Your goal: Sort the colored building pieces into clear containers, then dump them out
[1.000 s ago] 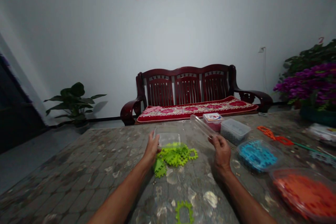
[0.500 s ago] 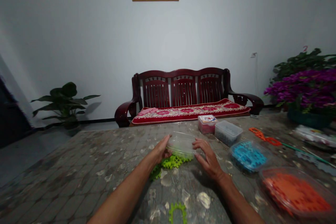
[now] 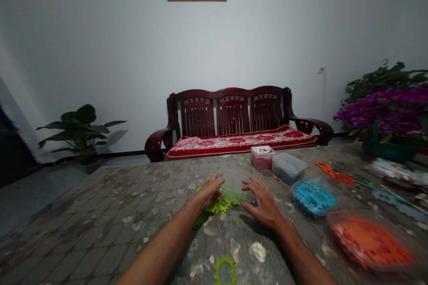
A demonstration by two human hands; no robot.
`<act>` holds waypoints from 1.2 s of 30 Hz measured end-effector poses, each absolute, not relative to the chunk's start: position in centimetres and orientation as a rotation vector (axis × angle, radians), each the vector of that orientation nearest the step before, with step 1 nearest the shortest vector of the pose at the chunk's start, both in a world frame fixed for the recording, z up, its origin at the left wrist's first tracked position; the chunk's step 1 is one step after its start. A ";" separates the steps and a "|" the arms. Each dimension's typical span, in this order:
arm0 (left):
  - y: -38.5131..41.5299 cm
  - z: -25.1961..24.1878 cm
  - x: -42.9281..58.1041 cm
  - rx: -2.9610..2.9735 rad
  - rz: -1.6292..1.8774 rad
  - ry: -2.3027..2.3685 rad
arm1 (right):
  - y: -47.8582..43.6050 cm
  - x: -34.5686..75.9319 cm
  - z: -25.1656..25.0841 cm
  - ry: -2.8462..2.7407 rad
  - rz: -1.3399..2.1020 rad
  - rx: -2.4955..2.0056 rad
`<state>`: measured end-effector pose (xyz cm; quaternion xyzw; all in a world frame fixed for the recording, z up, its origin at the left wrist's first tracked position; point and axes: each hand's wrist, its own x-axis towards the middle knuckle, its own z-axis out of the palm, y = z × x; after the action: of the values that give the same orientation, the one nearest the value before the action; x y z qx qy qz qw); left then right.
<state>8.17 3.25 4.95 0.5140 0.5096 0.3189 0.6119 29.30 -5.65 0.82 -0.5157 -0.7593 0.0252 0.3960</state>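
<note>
A clear plastic container (image 3: 234, 179) is held tilted between my two hands, just over the table. My left hand (image 3: 211, 190) grips its left side, fingers curled round the edge. On the opposite side, my right hand (image 3: 262, 200) presses with fingertips and thumb, the fingers somewhat spread. Lime-green notched plastic pieces (image 3: 219, 206) lie in a pile below and to the left of it, partly hidden by my left hand; green also shows through the clear wall. Nearer to me, a single green toothed frame piece (image 3: 224, 270) lies flat on the table.
To the right stand a tub of blue pieces (image 3: 314, 196), a tub of orange pieces (image 3: 372, 238), a translucent box (image 3: 289, 168) and a pink box (image 3: 262, 158). Orange linked pieces (image 3: 334, 173) lie behind. Purple flowers (image 3: 388, 111) stand at the far right, a sofa (image 3: 234, 118) beyond the table.
The container has tipped more upright and shifted slightly to the right. My left hand has moved a little right with it; the right hand stays at its other side.
</note>
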 end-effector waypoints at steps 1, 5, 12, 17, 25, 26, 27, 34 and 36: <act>3.0 5.0 8.5 1.205 0.752 1.191 | -5.8 29.3 1.0 -1.931 0.024 -1.325; 2.0 5.6 9.9 1.237 0.776 1.198 | -6.1 29.2 1.4 -1.963 -0.133 -1.385; 0.8 5.9 12.1 1.284 0.763 1.152 | -6.4 29.1 1.9 -1.961 -0.337 -1.527; 0.3 5.0 14.2 1.344 0.756 1.156 | -6.7 28.8 2.0 -1.976 -0.335 -1.598; -2.2 5.0 13.5 1.639 0.824 1.265 | -6.2 29.6 1.7 -1.907 -0.360 -1.803; -3.2 4.9 12.9 1.724 0.810 1.264 | -6.1 29.7 1.6 -1.895 -0.373 -1.839; -4.3 4.6 12.3 1.926 0.743 1.269 | -6.0 29.9 1.5 -1.887 -0.385 -1.865; -10.2 1.0 7.6 2.593 0.177 0.985 | -5.7 30.6 1.3 -1.892 -0.425 -1.861; -9.8 0.4 6.5 2.626 0.150 0.996 | -5.8 30.5 1.4 -1.897 -0.421 -1.848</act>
<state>6.54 -9.78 0.44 0.9211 0.3494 0.0524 0.1637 30.54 -5.78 1.38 -0.6710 -0.6888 -0.1529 0.2280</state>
